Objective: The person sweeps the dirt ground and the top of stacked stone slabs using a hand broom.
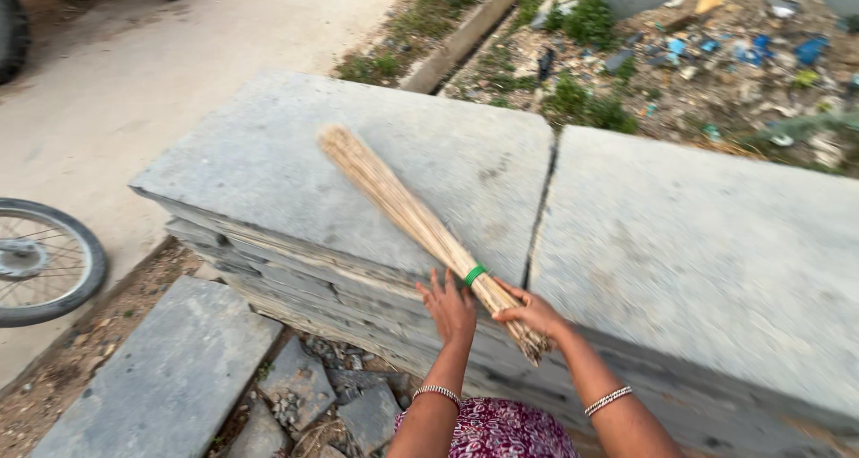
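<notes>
Right hand (534, 316) gripped the stick broom (420, 225) near its butt; its long axis ran up-left across the stone slab (268, 163). Left hand (450, 308), open-fingered, touched the broom's left side.

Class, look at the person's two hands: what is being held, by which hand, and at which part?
The right hand grips a straw-coloured stick broom near its bound end, just below the green band. The left hand is open beside it, holding nothing.
</notes>
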